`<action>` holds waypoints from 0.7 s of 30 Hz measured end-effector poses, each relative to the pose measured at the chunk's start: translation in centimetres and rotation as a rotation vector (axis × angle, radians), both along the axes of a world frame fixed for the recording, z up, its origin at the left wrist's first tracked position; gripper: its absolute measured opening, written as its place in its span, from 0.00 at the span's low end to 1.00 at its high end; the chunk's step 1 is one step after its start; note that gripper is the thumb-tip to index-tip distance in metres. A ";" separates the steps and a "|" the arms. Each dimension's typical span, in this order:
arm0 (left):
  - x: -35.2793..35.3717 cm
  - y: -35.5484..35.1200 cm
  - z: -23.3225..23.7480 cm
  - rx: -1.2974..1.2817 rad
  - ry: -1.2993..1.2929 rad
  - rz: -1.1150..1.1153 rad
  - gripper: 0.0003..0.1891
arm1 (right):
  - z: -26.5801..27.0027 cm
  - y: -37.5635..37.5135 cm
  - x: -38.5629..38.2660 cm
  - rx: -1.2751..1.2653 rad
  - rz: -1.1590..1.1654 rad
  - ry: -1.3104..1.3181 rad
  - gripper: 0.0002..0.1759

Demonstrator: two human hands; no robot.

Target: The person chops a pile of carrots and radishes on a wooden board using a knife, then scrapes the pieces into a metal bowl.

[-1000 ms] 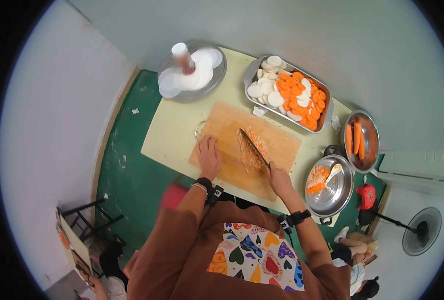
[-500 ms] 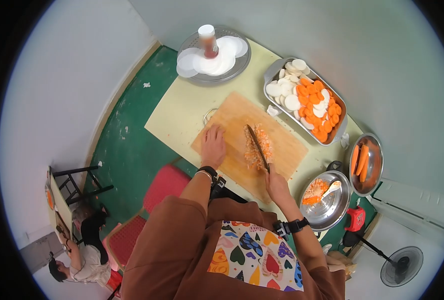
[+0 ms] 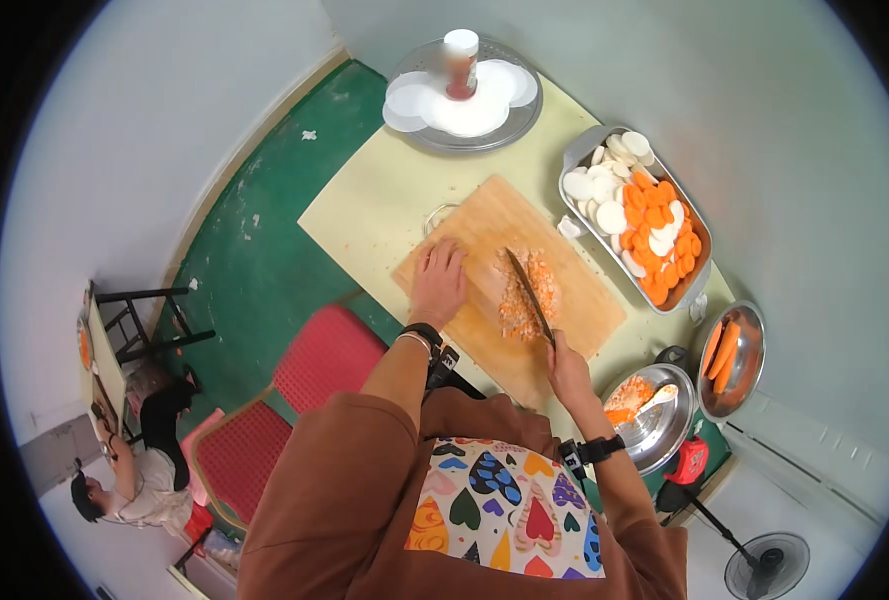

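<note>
My right hand [image 3: 567,364] is wrapped around the handle of a kitchen knife [image 3: 531,293]. The blade lies across a pile of finely chopped orange and white bits [image 3: 543,272] on a wooden cutting board [image 3: 594,318]. My left hand [image 3: 438,286] rests on the board's left part, fingers stretched out and holding nothing. A metal ring handle [image 3: 434,215] sticks out at the board's upper left edge.
A grey tray [image 3: 702,275] holds white and orange slices. To the right stand a steel bowl [image 3: 759,350] with carrots and a pan [image 3: 676,430] with chopped bits and a spoon. A jar [image 3: 461,75] stands on white rounds on a round tray [image 3: 529,120]. Another person [image 3: 154,480] works at far left.
My view has shifted, so the table and its contents sit a little further right. Relative to the board, both hands and the knife look nearly the same.
</note>
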State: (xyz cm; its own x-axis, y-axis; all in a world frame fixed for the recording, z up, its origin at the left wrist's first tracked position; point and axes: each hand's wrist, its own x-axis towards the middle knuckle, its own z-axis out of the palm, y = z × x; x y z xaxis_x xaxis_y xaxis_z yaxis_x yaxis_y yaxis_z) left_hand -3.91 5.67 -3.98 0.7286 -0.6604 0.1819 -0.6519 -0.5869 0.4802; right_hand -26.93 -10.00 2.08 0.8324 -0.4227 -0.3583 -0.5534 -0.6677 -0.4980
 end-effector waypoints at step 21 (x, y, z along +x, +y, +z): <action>0.0 0.4 0.0 0.006 -0.033 0.012 0.19 | 0.5 -7.1 4.0 -0.278 0.081 -0.069 0.18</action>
